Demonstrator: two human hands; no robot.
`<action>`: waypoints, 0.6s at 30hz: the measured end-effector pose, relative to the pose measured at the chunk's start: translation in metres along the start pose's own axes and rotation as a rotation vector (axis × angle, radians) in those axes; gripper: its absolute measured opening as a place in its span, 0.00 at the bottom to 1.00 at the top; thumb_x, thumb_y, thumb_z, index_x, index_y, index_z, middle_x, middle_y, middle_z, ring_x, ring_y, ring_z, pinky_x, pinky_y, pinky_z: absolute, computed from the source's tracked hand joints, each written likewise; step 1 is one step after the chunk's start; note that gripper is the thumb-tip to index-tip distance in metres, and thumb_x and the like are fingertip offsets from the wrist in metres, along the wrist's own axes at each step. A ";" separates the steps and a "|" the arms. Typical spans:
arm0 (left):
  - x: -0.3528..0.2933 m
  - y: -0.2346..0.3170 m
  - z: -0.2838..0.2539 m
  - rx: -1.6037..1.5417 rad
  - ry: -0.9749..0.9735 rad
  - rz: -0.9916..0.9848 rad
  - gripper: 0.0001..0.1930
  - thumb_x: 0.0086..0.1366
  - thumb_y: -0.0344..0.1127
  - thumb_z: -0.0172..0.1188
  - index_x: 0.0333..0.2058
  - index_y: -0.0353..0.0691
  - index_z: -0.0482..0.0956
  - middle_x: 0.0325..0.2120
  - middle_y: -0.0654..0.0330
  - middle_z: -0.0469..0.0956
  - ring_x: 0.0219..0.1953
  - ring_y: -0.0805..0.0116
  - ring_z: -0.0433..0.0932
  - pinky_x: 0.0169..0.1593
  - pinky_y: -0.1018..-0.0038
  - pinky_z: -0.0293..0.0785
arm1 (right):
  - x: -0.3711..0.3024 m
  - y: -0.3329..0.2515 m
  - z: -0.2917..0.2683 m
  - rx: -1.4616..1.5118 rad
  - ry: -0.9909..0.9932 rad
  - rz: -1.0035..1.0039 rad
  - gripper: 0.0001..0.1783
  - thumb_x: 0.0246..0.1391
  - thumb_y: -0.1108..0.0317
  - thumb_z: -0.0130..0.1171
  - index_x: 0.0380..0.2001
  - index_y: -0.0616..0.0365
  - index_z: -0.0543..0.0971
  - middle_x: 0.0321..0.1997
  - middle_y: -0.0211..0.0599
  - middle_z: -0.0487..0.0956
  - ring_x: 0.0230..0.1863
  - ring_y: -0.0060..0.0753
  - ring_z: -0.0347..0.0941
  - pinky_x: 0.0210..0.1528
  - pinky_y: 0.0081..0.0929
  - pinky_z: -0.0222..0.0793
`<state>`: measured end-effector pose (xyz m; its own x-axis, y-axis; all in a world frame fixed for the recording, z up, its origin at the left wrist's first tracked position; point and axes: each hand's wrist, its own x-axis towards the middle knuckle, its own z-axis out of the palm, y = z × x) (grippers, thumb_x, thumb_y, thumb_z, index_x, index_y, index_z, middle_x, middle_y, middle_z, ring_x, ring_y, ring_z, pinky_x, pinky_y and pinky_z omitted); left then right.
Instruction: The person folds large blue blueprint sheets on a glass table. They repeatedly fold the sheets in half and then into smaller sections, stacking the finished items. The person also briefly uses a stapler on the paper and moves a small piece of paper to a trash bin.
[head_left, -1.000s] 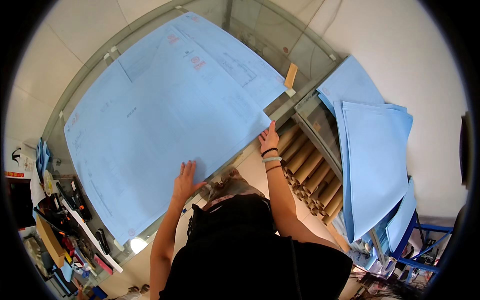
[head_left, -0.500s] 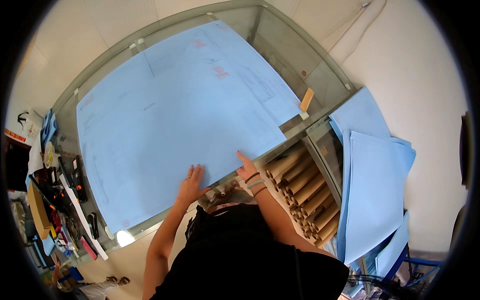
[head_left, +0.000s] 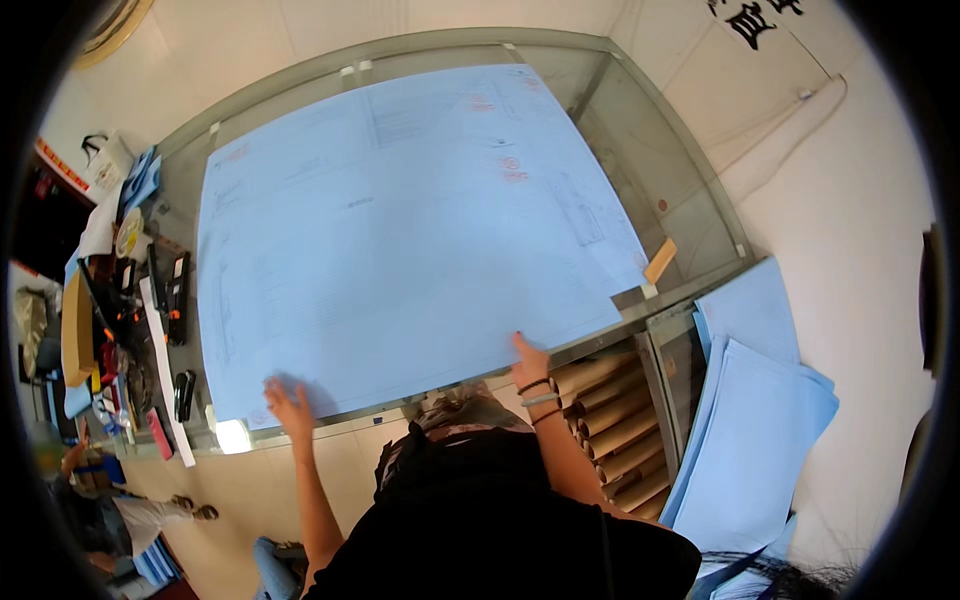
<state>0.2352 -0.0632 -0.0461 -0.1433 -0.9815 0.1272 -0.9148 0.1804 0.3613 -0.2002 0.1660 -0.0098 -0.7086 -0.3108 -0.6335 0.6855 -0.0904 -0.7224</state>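
A large blue drawing sheet (head_left: 400, 260) with faint lines and red stamps covers most of the glass-topped table (head_left: 690, 190). My left hand (head_left: 290, 408) lies on its near left corner, fingers spread and holding nothing. At the near edge, right of the middle, my right hand (head_left: 530, 368) has its thumb on top of the sheet. The other fingers of that hand are folded at the edge and partly hidden. A small tan block (head_left: 660, 261) sits by the sheet's right corner.
Cardboard tubes (head_left: 615, 420) lie under the table at right, beside stacked blue sheets (head_left: 745, 430). Along the left end are cutters and other tools, a white strip (head_left: 163, 370), a pink item (head_left: 160, 434) and a brown box (head_left: 77, 330). Another person (head_left: 95, 520) is at lower left.
My left hand has slid left along the near edge to the sheet's corner. My right hand stays at the near edge. The whole view has shifted and turned slightly.
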 end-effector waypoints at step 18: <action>0.002 -0.061 -0.073 -0.674 -0.486 -0.705 0.21 0.58 0.47 0.63 0.41 0.35 0.76 0.30 0.60 0.77 0.31 0.71 0.73 0.36 0.73 0.70 | 0.015 -0.057 -0.061 0.022 -0.083 -0.114 0.17 0.52 0.78 0.61 0.46 0.71 0.74 0.47 0.42 0.76 0.45 0.41 0.74 0.48 0.40 0.72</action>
<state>0.3188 -0.0718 -0.0002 0.0629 -0.7723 -0.6321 -0.4765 -0.5797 0.6610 -0.2600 0.2241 0.0053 -0.7662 -0.3742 -0.5224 0.6059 -0.1499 -0.7813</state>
